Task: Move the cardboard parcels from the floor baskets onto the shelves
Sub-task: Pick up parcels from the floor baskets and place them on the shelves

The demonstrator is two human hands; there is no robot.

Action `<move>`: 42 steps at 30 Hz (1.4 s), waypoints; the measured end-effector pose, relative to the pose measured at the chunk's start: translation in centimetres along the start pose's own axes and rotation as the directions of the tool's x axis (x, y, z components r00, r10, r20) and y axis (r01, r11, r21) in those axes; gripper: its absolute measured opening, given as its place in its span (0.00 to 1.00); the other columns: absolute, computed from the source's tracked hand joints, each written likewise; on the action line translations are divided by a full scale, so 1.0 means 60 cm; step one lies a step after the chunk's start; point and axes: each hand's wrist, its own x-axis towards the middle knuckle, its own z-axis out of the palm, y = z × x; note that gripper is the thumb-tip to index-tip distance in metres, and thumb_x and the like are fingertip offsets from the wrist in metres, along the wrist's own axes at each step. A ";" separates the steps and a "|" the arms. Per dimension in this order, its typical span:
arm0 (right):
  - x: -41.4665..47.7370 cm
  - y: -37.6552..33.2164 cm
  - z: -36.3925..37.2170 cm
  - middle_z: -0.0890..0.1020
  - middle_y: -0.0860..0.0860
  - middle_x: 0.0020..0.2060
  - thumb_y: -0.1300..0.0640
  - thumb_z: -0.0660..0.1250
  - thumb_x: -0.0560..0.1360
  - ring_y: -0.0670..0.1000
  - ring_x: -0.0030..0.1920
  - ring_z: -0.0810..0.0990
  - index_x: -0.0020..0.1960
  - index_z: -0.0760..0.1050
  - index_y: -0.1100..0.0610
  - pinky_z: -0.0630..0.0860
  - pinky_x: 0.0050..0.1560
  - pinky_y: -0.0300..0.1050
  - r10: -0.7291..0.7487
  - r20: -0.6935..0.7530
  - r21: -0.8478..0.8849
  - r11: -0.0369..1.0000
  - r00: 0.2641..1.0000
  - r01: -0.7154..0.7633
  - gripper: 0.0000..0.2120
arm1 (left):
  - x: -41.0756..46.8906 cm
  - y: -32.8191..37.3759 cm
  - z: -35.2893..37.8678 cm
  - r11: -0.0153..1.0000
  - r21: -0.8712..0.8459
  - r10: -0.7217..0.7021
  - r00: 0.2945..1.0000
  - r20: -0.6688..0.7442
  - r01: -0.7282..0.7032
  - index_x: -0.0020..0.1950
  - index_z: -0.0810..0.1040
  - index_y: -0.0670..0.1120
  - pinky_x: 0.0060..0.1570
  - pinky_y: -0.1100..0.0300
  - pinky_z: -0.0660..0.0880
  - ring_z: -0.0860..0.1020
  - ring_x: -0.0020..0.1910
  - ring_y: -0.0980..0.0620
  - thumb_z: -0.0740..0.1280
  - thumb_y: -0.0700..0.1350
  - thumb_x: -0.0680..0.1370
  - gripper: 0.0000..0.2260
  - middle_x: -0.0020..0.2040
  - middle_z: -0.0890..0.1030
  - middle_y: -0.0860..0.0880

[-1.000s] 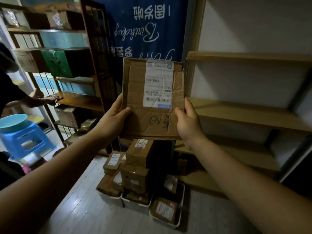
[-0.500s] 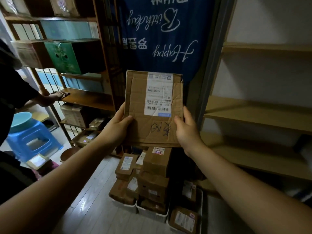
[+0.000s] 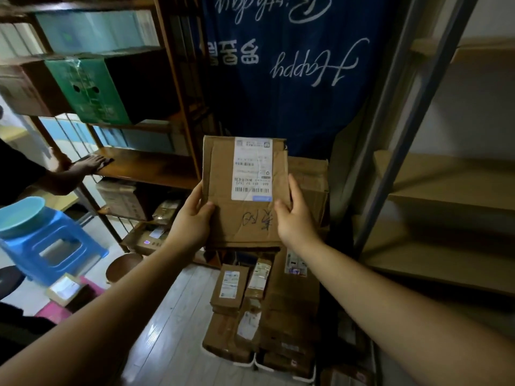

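Dim room; blue banner (image 3: 278,79) at back, pale plank floor (image 3: 181,330), blue stool (image 3: 64,224) left.

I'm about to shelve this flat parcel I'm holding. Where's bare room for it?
Free for the flat parcel: the pale shelf boards right of the grey post, bare; the dark shelf board below the green box, right of another person's hand. Crowded: the floor baskets, packed with parcels; boxes sit on the shelf underneath the dark board.

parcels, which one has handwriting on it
The flat parcel gripped by the left hand and right hand: black scribble under its label. Floor parcels show only labels.
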 end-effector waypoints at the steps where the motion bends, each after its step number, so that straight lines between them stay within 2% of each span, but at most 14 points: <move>1: 0.009 0.006 0.017 0.63 0.48 0.75 0.57 0.55 0.83 0.51 0.73 0.64 0.78 0.49 0.40 0.70 0.69 0.57 0.009 -0.010 -0.007 1.000 1.000 -0.009 0.28 | 0.018 -0.012 -0.010 1.000 -0.005 -0.007 1.000 0.002 0.007 0.72 0.61 0.65 0.54 0.45 0.78 0.80 0.55 0.51 0.57 0.49 0.82 0.20 0.58 0.77 0.56; 3: 0.017 0.021 0.047 0.61 0.47 0.76 0.58 0.57 0.83 0.51 0.75 0.61 0.78 0.48 0.41 0.67 0.71 0.58 0.025 -0.014 -0.039 0.999 1.000 -0.026 0.29 | 0.051 -0.036 -0.027 1.000 -0.016 -0.018 1.000 0.005 0.018 0.72 0.61 0.64 0.53 0.45 0.79 0.79 0.54 0.51 0.58 0.48 0.82 0.20 0.58 0.77 0.54; 5: 0.028 0.035 0.097 0.60 0.46 0.76 0.58 0.58 0.82 0.50 0.75 0.61 0.78 0.48 0.40 0.67 0.71 0.57 0.032 -0.038 -0.081 0.996 0.999 -0.035 0.31 | 0.091 -0.064 -0.060 0.999 -0.034 -0.033 0.997 0.067 0.035 0.72 0.59 0.64 0.53 0.44 0.78 0.79 0.55 0.51 0.58 0.48 0.82 0.21 0.59 0.76 0.54; 9: 0.043 0.059 0.184 0.60 0.44 0.76 0.58 0.60 0.81 0.47 0.70 0.67 0.79 0.44 0.40 0.73 0.65 0.48 0.111 -0.093 -0.146 0.981 0.989 -0.124 0.35 | 0.155 -0.113 -0.125 0.993 -0.081 -0.064 0.970 0.234 0.085 0.74 0.56 0.66 0.56 0.45 0.77 0.77 0.58 0.51 0.58 0.46 0.82 0.24 0.62 0.74 0.55; 12: 0.051 0.069 0.231 0.60 0.47 0.76 0.56 0.62 0.81 0.51 0.74 0.62 0.78 0.42 0.39 0.67 0.71 0.55 0.190 -0.123 -0.184 0.960 0.974 -0.211 0.37 | 0.188 -0.134 -0.161 0.993 -0.054 -0.080 0.944 0.320 0.103 0.74 0.54 0.66 0.58 0.45 0.76 0.75 0.60 0.50 0.58 0.45 0.82 0.26 0.63 0.72 0.57; 19: 0.098 0.109 0.275 0.61 0.47 0.76 0.55 0.64 0.80 0.53 0.74 0.63 0.78 0.45 0.39 0.67 0.68 0.52 0.287 -0.129 -0.250 0.917 0.949 -0.311 0.37 | 0.247 -0.184 -0.179 0.996 -0.010 -0.084 0.934 0.348 0.093 0.76 0.52 0.62 0.61 0.45 0.74 0.73 0.63 0.48 0.58 0.43 0.82 0.27 0.67 0.69 0.54; 23: 0.131 0.157 0.293 0.59 0.47 0.76 0.56 0.65 0.79 0.53 0.74 0.63 0.78 0.46 0.39 0.69 0.68 0.55 0.299 -0.128 -0.260 0.910 0.946 -0.323 0.37 | 0.272 -0.236 -0.172 0.994 -0.006 -0.102 0.937 0.334 0.110 0.76 0.51 0.61 0.57 0.53 0.73 0.72 0.60 0.53 0.58 0.43 0.82 0.28 0.64 0.67 0.57; 25: 0.142 0.184 0.301 0.56 0.46 0.77 0.57 0.64 0.80 0.53 0.74 0.63 0.79 0.46 0.42 0.71 0.67 0.52 0.281 -0.140 -0.289 0.906 0.950 -0.310 0.36 | 0.290 -0.267 -0.165 0.995 0.017 -0.102 0.935 0.341 0.102 0.77 0.50 0.61 0.56 0.55 0.73 0.72 0.59 0.53 0.58 0.43 0.82 0.28 0.66 0.67 0.56; 28: 0.154 0.242 0.312 0.54 0.45 0.76 0.57 0.64 0.80 0.50 0.71 0.65 0.79 0.51 0.48 0.70 0.60 0.38 0.236 -0.178 -0.348 0.893 0.955 -0.286 0.33 | 0.312 -0.328 -0.151 0.993 0.034 -0.118 0.923 0.367 0.114 0.77 0.47 0.62 0.57 0.54 0.74 0.73 0.61 0.50 0.60 0.41 0.81 0.32 0.66 0.67 0.54; 30: 0.164 0.294 0.323 0.54 0.44 0.75 0.57 0.64 0.80 0.49 0.70 0.66 0.79 0.53 0.50 0.68 0.56 0.34 0.231 -0.192 -0.350 0.892 0.954 -0.287 0.31 | 0.329 -0.379 -0.142 0.992 0.044 -0.127 0.906 0.403 0.119 0.76 0.45 0.63 0.59 0.48 0.75 0.73 0.63 0.47 0.63 0.40 0.79 0.36 0.67 0.67 0.53; 32: 0.172 0.343 0.338 0.55 0.43 0.74 0.56 0.64 0.80 0.49 0.69 0.67 0.78 0.54 0.49 0.71 0.57 0.36 0.241 -0.200 -0.354 0.886 0.950 -0.299 0.31 | 0.342 -0.431 -0.138 0.993 0.066 -0.116 0.894 0.432 0.097 0.76 0.45 0.64 0.61 0.45 0.74 0.73 0.63 0.47 0.65 0.40 0.78 0.38 0.68 0.68 0.52; 34: 0.181 0.401 0.357 0.55 0.44 0.74 0.57 0.64 0.80 0.50 0.70 0.67 0.78 0.56 0.49 0.73 0.60 0.40 0.241 -0.191 -0.328 0.898 0.951 -0.293 0.30 | 0.357 -0.491 -0.132 0.993 0.071 -0.117 0.895 0.430 0.096 0.76 0.45 0.64 0.59 0.47 0.75 0.73 0.63 0.48 0.65 0.41 0.78 0.38 0.67 0.68 0.52; 38: 0.188 0.519 0.392 0.55 0.46 0.74 0.56 0.63 0.81 0.50 0.71 0.64 0.77 0.58 0.50 0.67 0.60 0.36 0.235 -0.163 -0.325 0.904 0.958 -0.276 0.27 | 0.387 -0.611 -0.117 0.990 0.075 -0.137 0.907 0.398 0.117 0.77 0.51 0.58 0.50 0.48 0.79 0.74 0.62 0.45 0.66 0.39 0.76 0.37 0.66 0.70 0.50; 42: 0.172 0.645 0.421 0.55 0.47 0.75 0.56 0.62 0.81 0.50 0.71 0.64 0.78 0.57 0.51 0.65 0.61 0.34 0.268 -0.139 -0.354 0.885 0.953 -0.301 0.27 | 0.396 -0.744 -0.101 0.986 0.111 -0.162 0.903 0.399 0.127 0.77 0.52 0.60 0.58 0.41 0.76 0.73 0.64 0.46 0.67 0.37 0.75 0.37 0.68 0.71 0.49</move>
